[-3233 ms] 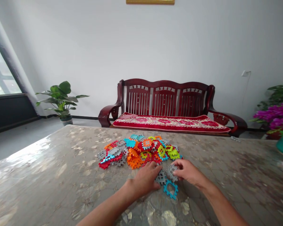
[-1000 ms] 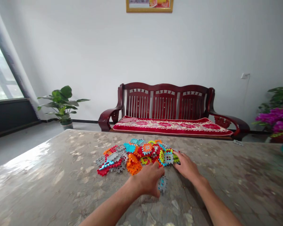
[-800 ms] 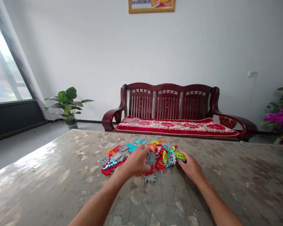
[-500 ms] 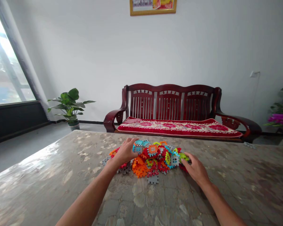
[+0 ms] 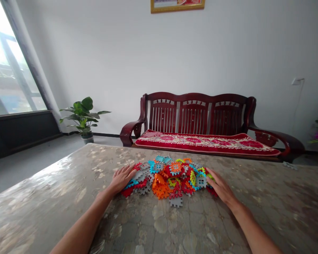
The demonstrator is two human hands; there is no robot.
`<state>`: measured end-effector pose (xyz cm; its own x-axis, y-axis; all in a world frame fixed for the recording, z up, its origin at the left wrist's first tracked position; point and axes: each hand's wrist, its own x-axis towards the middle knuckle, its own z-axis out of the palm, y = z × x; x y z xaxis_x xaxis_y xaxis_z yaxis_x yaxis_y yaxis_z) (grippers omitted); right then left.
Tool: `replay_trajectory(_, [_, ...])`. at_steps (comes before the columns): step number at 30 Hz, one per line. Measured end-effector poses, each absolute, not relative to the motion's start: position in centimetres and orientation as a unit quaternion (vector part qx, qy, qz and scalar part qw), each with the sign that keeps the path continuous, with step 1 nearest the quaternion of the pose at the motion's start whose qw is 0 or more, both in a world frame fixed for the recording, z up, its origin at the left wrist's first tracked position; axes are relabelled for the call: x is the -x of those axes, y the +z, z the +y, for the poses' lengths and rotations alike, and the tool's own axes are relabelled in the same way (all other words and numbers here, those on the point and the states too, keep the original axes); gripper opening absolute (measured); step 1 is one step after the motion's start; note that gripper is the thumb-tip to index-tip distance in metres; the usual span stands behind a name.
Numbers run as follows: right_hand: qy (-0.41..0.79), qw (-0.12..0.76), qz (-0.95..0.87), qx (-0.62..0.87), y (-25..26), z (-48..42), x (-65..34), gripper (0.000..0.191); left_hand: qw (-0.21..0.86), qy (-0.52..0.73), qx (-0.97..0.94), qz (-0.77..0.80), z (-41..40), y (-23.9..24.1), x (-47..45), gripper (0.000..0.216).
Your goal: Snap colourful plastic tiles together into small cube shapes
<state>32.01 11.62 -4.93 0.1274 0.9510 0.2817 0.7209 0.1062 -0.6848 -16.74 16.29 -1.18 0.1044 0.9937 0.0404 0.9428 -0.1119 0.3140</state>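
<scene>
A heap of interlocking plastic building tiles (image 5: 175,168) lies in front of me, in red, orange, blue, grey and yellow-green, with toothed edges. My left hand (image 5: 122,178) rests against the left side of the heap, fingers stretched out and touching the outer tiles. At the right side, my right hand (image 5: 219,185) lies along the edge, its fingers extended and partly covering yellow-green and red tiles. Neither hand grips a tile. One grey tile (image 5: 176,202) lies flat at the near edge of the heap.
The heap is on a table with a patterned grey-brown cover (image 5: 159,225). A small grey piece (image 5: 289,165) lies near the table's far right edge. Beyond stand a dark red wooden bench (image 5: 193,118) with a red floral cushion and a potted plant (image 5: 86,114).
My left hand has moved from on top of the heap to its left side, uncovering grey and red tiles. My right hand's fingers have straightened along the right edge.
</scene>
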Motion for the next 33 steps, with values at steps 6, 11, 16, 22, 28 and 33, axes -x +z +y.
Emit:
replay_trajectory(6, [0.178, 0.381, -0.665, 0.617, -3.9, 10.8, -32.0, 0.052, 0.114, 0.122, -0.758, 0.631, 16.4, -1.0, 14.3, 0.059])
replay_trajectory(11, [0.188, 0.392, -0.669, 0.603, -3.2, 10.4, -32.3, 0.045, 0.114, 0.132, -0.778, 0.604, 15.8, -1.4, 13.5, 0.062])
replay_trajectory(16, [0.182, 0.426, -0.658, 0.594, -3.1, 10.0, -32.6, 0.041, 0.153, 0.168, -0.791, 0.567, 14.4, -1.4, 12.6, 0.058])
replay_trajectory(22, [0.143, 0.450, -0.619, 0.627, -3.6, 9.9, -32.7, 0.048, 0.164, 0.212, -0.787, 0.556, 13.1, -1.8, 10.5, 0.060])
replay_trajectory(28, [0.175, 0.441, -0.629, 0.616, -4.1, 10.3, -32.5, 0.054, 0.157, 0.219, -0.771, 0.577, 13.5, -1.7, 8.3, 0.062])
replay_trajectory(33, [0.206, 0.463, -0.629, 0.590, -3.6, 9.9, -32.5, 0.052, 0.198, 0.282, -0.736, 0.583, 15.6, -1.0, 9.2, 0.063])
